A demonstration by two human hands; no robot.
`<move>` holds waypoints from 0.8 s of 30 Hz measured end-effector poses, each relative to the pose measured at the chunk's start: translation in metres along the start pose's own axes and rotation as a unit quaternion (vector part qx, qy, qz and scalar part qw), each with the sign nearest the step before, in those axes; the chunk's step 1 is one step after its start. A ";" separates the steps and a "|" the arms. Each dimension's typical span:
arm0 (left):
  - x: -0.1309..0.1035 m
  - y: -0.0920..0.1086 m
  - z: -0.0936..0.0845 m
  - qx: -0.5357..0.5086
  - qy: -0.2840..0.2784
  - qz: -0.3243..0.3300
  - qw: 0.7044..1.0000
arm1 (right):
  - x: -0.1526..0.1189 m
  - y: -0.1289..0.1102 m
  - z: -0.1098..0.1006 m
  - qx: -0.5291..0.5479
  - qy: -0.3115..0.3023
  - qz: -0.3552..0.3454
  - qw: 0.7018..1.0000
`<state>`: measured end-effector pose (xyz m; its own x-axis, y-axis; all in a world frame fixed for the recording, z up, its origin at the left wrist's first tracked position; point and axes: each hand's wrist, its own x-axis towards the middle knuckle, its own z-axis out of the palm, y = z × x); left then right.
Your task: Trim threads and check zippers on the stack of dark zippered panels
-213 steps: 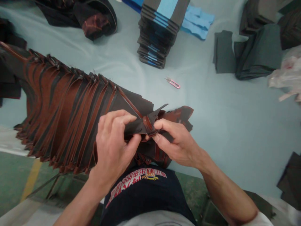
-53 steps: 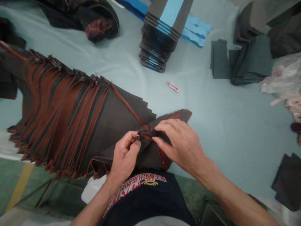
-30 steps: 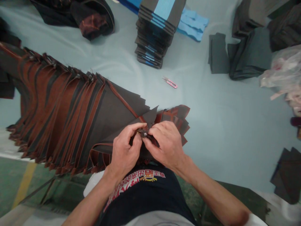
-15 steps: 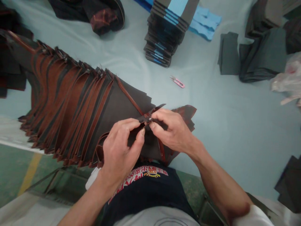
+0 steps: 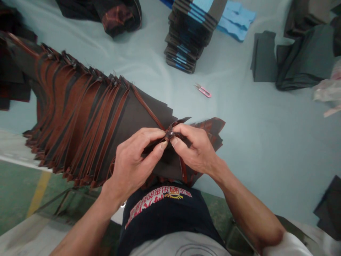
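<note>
A long fanned row of dark grey fabric pieces with brown trim [image 5: 77, 124] lies across the left and middle of the table. At its right end, my left hand [image 5: 138, 156] pinches a dark fabric edge between thumb and fingers. My right hand [image 5: 194, 145] grips the same edge just beside it, fingertips nearly touching the left ones. Between them a small bunched bit of fabric shows, with a tiny light spot. More dark and reddish-brown fabric [image 5: 213, 129] sticks out beyond my right hand.
Pink thread snips [image 5: 203, 90] lie beyond my hands. Behind them stands a stack of dark pieces with blue strips [image 5: 186, 39], beside light blue cloth [image 5: 237, 21]. Folded grey fabric [image 5: 303, 60] sits at the back right, dark cloth [image 5: 330, 206] at the right edge.
My left hand has shifted its fingers right, closer to my right fingertips, and the pinched fabric is more bunched. The view has shifted slightly.
</note>
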<state>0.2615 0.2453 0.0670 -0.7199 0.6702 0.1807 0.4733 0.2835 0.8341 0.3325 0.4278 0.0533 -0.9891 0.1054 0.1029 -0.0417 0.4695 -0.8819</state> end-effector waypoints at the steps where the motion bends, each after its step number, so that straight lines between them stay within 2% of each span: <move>1: 0.002 0.000 -0.002 -0.001 -0.001 0.013 1.000 | -0.001 0.000 0.001 -0.014 0.008 -0.017 1.000; 7: 0.008 0.001 -0.008 0.022 -0.006 0.058 0.998 | -0.005 0.002 0.003 -0.063 0.031 -0.063 0.996; 15: 0.009 0.002 -0.005 0.022 -0.015 0.052 0.998 | -0.006 0.002 0.002 -0.081 0.034 -0.060 0.994; 20: 0.006 0.001 -0.006 0.076 -0.018 0.083 0.993 | -0.006 0.002 0.003 -0.104 0.032 -0.059 0.992; 24: 0.006 0.003 -0.006 0.088 -0.023 0.070 0.993 | -0.006 0.002 0.003 -0.117 0.035 -0.063 0.991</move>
<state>0.2553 0.2462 0.0743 -0.6185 0.7410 0.2616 0.6515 0.2973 0.6980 0.3377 0.4252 0.0492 -0.9654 0.0906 0.2445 -0.1219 0.6720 -0.7305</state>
